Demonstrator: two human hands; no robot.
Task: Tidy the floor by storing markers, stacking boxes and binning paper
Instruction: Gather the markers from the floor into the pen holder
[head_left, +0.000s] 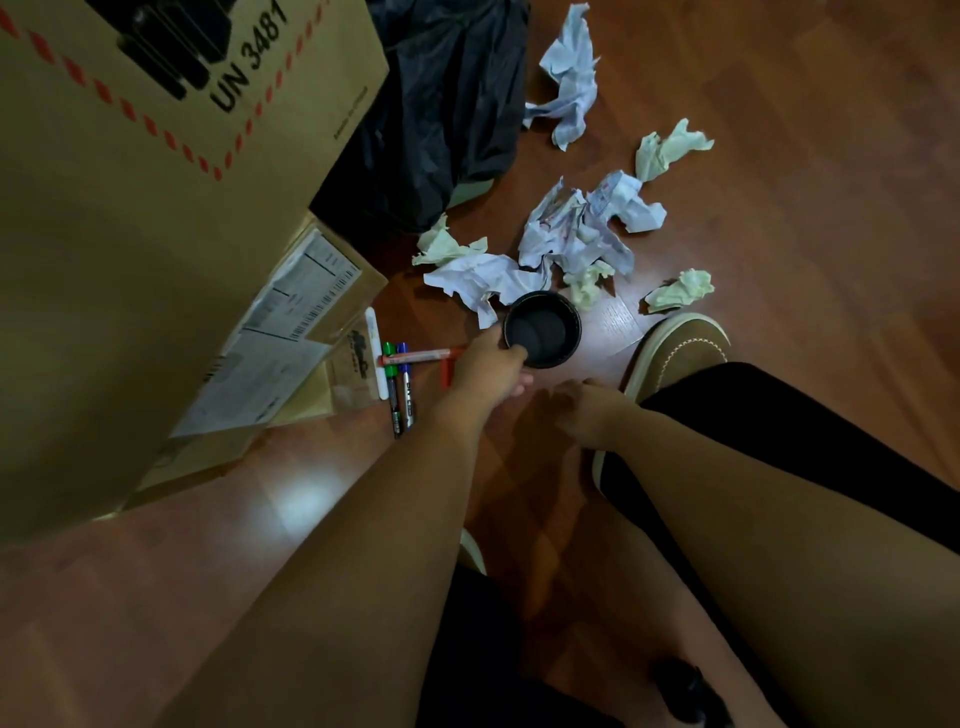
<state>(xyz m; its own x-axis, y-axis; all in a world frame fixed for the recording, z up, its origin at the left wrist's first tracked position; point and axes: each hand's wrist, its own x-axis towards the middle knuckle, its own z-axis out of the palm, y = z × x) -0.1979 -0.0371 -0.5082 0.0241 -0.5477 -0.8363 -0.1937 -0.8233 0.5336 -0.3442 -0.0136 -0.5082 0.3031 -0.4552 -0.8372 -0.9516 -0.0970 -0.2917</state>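
Barely begun, I'd say: left hand (488, 366) grips the empty cup (542, 329); right hand (589, 410) hangs loosely curled, holding nothing. Markers (402, 382) lie left of the cup, papers (571, 239) beyond it, unbinned.

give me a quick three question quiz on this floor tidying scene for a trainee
1. True or false: the round black pen cup already holds markers.
2. Which hand grips the cup's rim? A) left hand B) right hand
3. Fill in: the green-capped marker and blue-capped marker lie side by side on the ____, beside the big brown cardboard box.

Key
1. False: the cup looks empty inside.
2. A: the right hand holds nothing.
3. Floor: the wooden floor, where the crumpled white and pale green paper also lies.
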